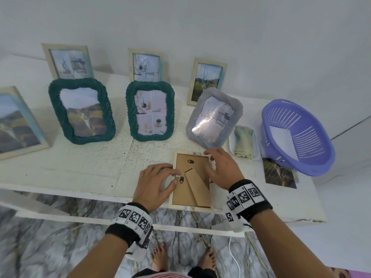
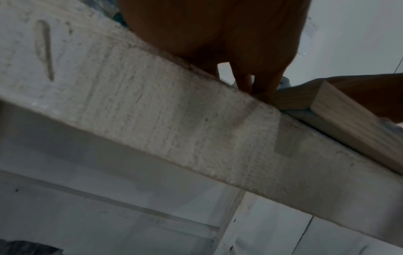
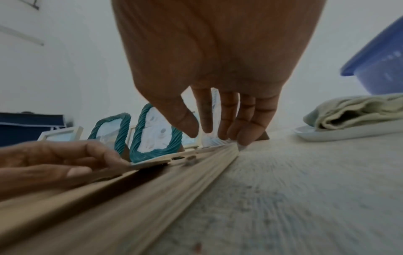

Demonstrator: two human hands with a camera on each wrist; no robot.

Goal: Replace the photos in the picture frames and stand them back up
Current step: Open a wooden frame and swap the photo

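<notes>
A light wooden picture frame lies face down at the white table's front edge, its near end hanging over it. Its brown backing board, folded stand and black turn clips face up. My left hand sits on the frame's left rail. Its bent index finger and thumb pinch at the rail beside a black clip. My right hand reaches along the right rail with straight fingers, whose tips touch the far right corner. The right wrist view shows those fingertips against the rail. The left wrist view shows the frame's corner.
Two green woven frames and a grey one stand behind, with wooden frames along the wall. To the right are a folded cloth, a purple basket and a loose landscape photo.
</notes>
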